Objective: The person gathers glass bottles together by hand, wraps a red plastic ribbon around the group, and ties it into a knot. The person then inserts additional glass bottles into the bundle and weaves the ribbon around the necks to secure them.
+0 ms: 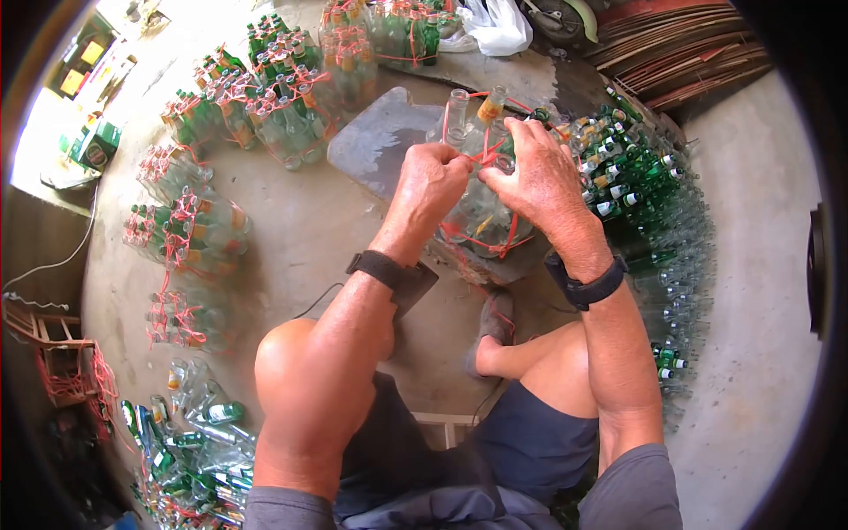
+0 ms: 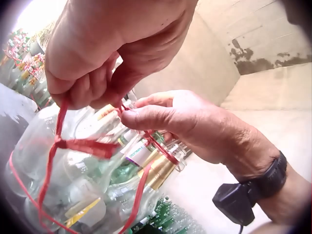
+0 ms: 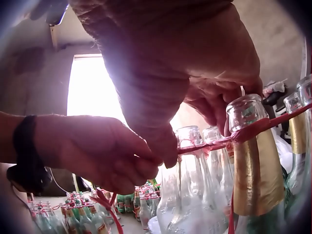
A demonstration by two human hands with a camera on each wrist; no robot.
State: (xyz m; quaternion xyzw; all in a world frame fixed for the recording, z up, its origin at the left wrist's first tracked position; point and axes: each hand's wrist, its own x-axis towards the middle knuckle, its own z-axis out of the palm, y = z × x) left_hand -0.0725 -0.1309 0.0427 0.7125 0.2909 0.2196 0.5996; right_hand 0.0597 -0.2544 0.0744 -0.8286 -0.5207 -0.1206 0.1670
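Fingers [image 2: 87, 90] of L hand [image 1: 430, 181] & R hand [image 1: 530, 177] curl tight, both pinching red twine [image 2: 80, 145]; pulled taut so bottle bundle [image 1: 481, 221] necks stay bunched.

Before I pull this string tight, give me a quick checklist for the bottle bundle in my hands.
1. Left hand pinches the red string: ok.
2. Right hand pinches the same string: ok.
3. String runs round the bottle necks: ok.
4. Bundle stands on the grey slab: ok.
5. String fully tied off at the top: cannot tell, the fingers cover it.
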